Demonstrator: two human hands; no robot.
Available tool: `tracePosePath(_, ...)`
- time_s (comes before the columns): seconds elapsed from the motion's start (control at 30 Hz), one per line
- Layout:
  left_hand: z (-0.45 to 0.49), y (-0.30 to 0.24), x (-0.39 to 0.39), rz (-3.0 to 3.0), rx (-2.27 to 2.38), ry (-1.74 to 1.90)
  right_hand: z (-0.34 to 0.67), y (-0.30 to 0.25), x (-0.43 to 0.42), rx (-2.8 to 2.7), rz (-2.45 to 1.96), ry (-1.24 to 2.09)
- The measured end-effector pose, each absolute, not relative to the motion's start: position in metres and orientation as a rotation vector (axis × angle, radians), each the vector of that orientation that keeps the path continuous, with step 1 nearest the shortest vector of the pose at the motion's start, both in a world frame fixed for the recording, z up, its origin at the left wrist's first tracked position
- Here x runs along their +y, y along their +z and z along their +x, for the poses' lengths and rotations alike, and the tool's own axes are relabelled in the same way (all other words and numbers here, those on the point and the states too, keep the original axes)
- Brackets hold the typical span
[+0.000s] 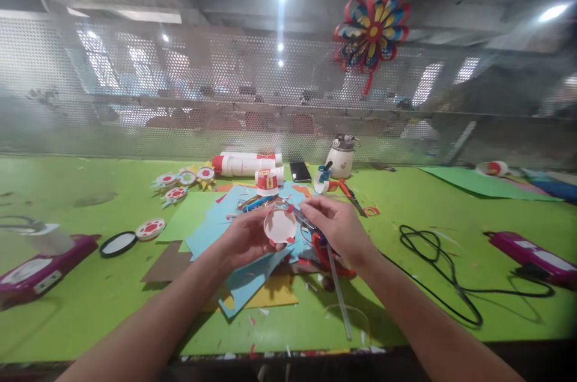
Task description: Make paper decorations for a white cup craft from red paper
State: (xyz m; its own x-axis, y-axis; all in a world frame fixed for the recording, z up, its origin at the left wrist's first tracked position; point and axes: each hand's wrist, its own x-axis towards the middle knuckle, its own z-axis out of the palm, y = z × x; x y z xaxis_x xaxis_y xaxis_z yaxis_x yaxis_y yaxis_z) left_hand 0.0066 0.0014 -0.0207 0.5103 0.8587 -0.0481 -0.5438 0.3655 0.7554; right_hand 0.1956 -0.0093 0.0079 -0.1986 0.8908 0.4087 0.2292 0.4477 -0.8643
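My left hand (252, 233) is closed around the edge of a shallow white paper disc (280, 227), its inner face turned towards me. Small red pieces sit along the disc's rim. At its right side, my right hand (336, 223) is closed on what looks like a hot glue gun (321, 247) with a dark narrow front and red-orange parts, mostly hidden by the hand. A clear glue stick (339, 295) slants down from it. Beneath both hands lie light blue paper sheets (214, 223) and scraps. A red-and-white paper cup (267, 182) stands just beyond.
Decorated discs (150, 229) and a black-rimmed ring (118, 244) lie left. A phone (300, 172), a bottle (340, 157) and a utility knife (351, 196) are behind. A black cable (437, 256) loops at right beside a purple power strip (532, 256). A paper flower (373, 30) hangs above.
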Motion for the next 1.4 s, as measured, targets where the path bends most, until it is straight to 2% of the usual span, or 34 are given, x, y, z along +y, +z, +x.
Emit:
tracePosePath(0.13,0.007,-0.022,0.001,0.768,0.475,0.919,0.194,0.009,-0.01,-1.792,-0.957,1.062)
tracePosePath(0.53,0.011,-0.026,0.005,0.959,0.528,0.832,0.19,-0.009,-0.006,-1.472,-0.864,1.531)
tracePosePath(0.77,0.004,-0.021,0.006,1.118,0.655,1.162,0.192,-0.016,0.005,-1.34,-0.826,1.584)
tracePosePath(1.13,0.007,-0.018,0.006,1.333,0.867,1.233,0.19,-0.019,0.006,-1.363,-0.839,1.57)
tracePosePath(1.4,0.007,-0.022,0.008,1.332,0.856,1.277,0.19,-0.02,0.005,-1.375,-0.825,1.564)
